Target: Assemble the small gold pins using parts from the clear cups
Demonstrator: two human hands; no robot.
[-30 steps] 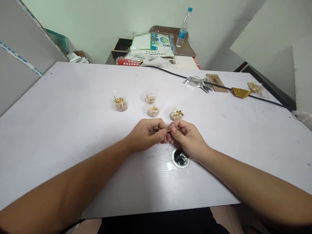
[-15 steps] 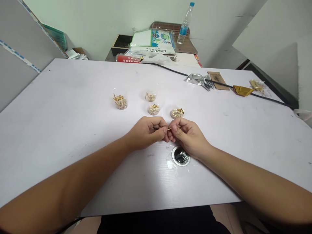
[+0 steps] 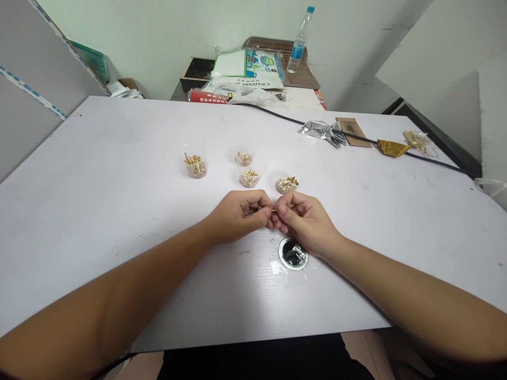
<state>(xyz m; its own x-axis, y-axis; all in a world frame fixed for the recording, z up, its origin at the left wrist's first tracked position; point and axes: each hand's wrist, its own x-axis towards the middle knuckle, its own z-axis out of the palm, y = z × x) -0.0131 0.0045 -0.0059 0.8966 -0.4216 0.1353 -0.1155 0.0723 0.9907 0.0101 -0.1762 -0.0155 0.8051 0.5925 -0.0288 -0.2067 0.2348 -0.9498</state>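
Observation:
My left hand [image 3: 241, 215] and my right hand [image 3: 303, 219] meet fingertip to fingertip just above the white table [image 3: 99, 174]. Both are closed in a pinch on a tiny gold pin [image 3: 274, 211] that shows between them. Just beyond the hands stand several small clear cups of gold pins: one at the right [image 3: 287, 184], one in the middle [image 3: 249, 178], one behind it [image 3: 244, 157] and one at the left [image 3: 195, 166]. A round metal-rimmed hole [image 3: 293, 253] in the table lies under my right wrist.
A black cable [image 3: 396, 145] runs across the far right of the table. Foil packets [image 3: 322, 131], a brown card [image 3: 352, 129] and a gold wrapper [image 3: 390, 148] lie beside it. Behind the table are printed bags [image 3: 247, 71] and a water bottle [image 3: 300, 39].
The hands stay pinched together on the pin; only the view has shifted slightly.

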